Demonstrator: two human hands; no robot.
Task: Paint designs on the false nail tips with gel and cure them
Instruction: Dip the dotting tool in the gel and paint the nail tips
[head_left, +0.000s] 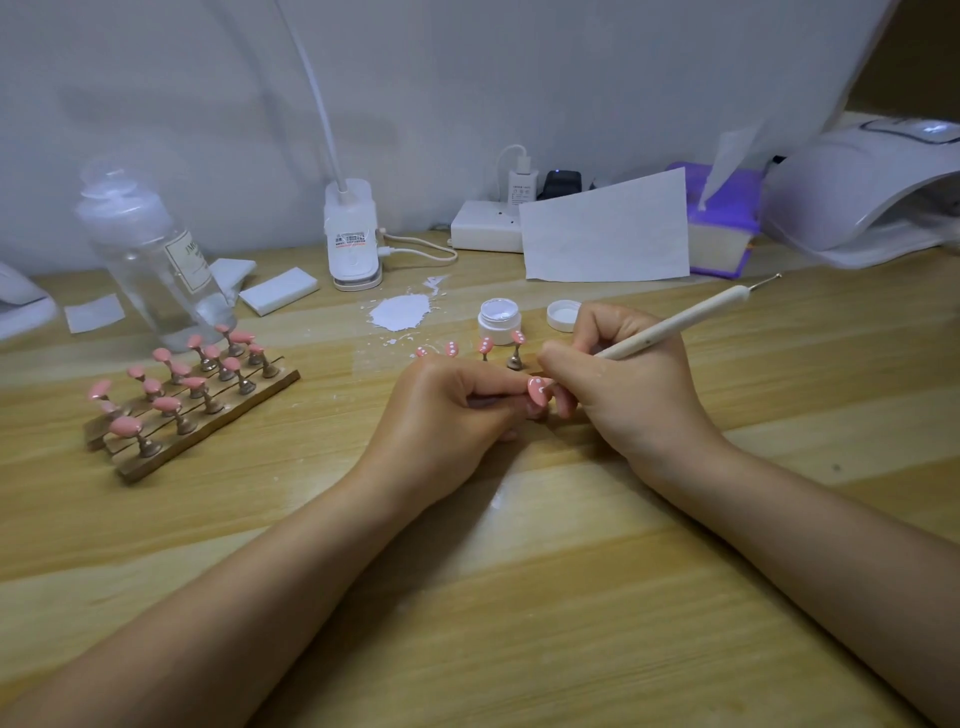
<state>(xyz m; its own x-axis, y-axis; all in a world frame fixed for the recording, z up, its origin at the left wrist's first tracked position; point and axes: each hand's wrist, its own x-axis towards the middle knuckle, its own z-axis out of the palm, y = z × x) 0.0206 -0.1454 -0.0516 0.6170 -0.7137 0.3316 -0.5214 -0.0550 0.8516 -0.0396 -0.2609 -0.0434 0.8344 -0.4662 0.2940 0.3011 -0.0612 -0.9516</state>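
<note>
A pink nail tip (537, 388) with white dots sits near the middle of the wooden surface (519, 597), pinched on its stand by the left hand (447, 415). The right hand (623, 374) grips a white dotting pen (680, 322), its tip at the nail. Just behind stand four dotted tips (485, 345), an open gel jar (500, 320) and its lid (562, 314). Toward the left edge, a rack of plain pink tips (182, 389). A curing lamp (862, 192) occupies the far right corner.

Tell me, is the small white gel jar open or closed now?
Open. The gel jar stands without a lid, its white contents visible, and its lid lies on the table just beside it.
</note>
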